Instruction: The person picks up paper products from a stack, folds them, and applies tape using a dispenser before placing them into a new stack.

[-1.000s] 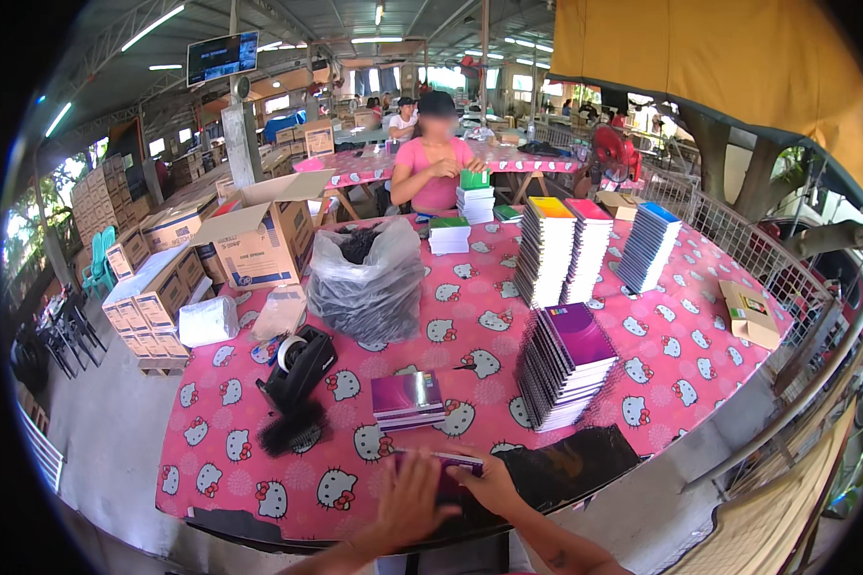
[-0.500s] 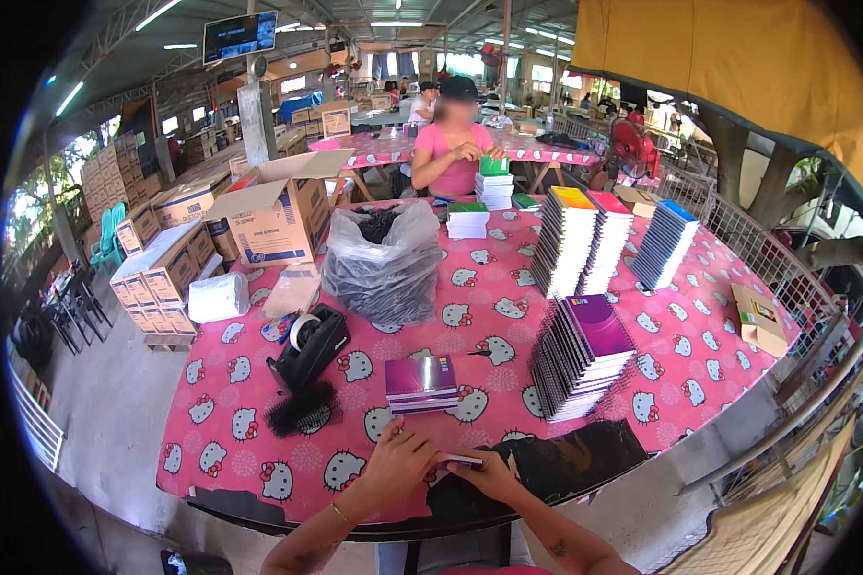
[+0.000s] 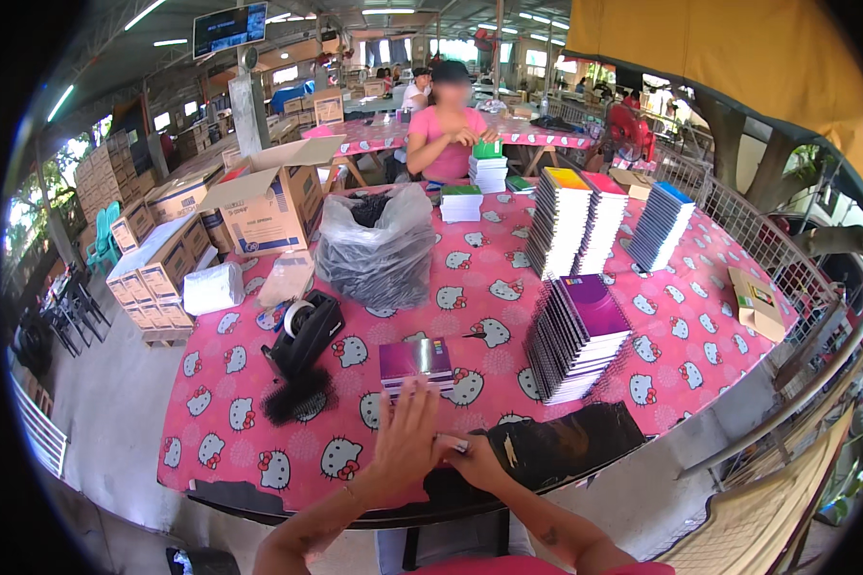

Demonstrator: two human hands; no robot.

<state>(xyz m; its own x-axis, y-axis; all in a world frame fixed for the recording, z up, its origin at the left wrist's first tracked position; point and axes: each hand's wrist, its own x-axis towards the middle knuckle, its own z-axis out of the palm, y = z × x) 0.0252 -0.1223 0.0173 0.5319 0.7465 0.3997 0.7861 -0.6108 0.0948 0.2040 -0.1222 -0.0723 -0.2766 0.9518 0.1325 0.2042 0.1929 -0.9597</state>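
Observation:
My left hand [image 3: 408,431] reaches over the near edge of the table with its fingers stretched out, the fingertips in front of a short stack of purple notebooks [image 3: 414,360]. Whether they touch the stack I cannot tell. Close beside it, my right hand [image 3: 477,464] is closed round a thin notebook [image 3: 457,444], of which only a small pale edge shows; the rest is hidden behind my hands. To the right rises a taller stack of purple spiral notebooks [image 3: 593,311], with black coils along their sides. A loose heap of black spiral coils [image 3: 297,395] lies left of the short stack.
A black tape dispenser [image 3: 304,335] and a plastic bag of black coils [image 3: 374,254] stand left of centre. Yellow-topped, pink-topped and blue-topped notebook stacks [image 3: 664,225] stand at the far right. Across the table, a person [image 3: 443,134] handles green notebooks [image 3: 488,168]. Open carton [image 3: 278,206] at left.
My left hand has gone from bent fingers near the held notebook to stretched fingers in front of the short stack. My right hand keeps its hold. The view has shifted slightly.

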